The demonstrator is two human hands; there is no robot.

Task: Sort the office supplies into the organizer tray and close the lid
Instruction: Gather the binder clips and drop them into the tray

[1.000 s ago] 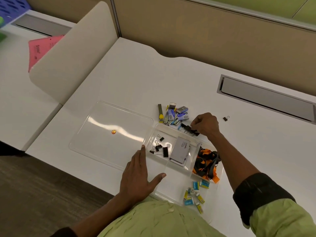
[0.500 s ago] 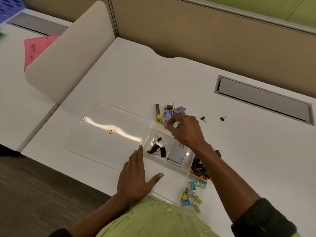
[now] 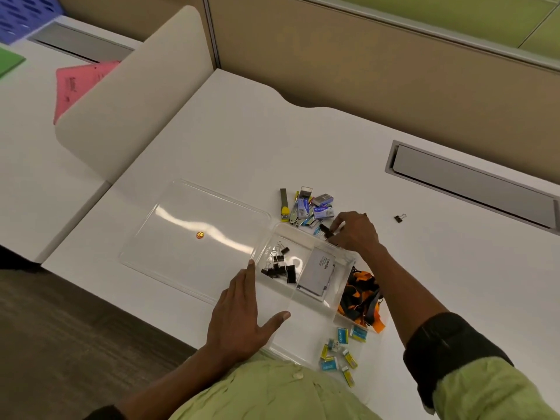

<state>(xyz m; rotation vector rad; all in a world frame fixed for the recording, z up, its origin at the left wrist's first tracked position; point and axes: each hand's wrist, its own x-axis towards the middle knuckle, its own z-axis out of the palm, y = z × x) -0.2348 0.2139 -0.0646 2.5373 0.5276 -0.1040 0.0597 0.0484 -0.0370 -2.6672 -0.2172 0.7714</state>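
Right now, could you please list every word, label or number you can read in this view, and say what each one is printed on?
"camlin": on the grey card lying in the clear organizer tray.
Smaller lines on that card: too small to read.
Blue staple boxes: print blurred.
Small blue and yellow boxes: print too small.
Pink sheet: dark text, unreadable.

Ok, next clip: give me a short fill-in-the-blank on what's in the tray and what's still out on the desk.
1. The left hand lies flat on the ____ edge of the clear organizer tray.
2. The compartment holding the black binder clips sits directly beside the one holding the ____.
3. The tray's clear lid is ____, lying flat on the desk.
4. One lone binder clip lies on the desk, ____ the tray.

Missing words: near; card pack; open; outside
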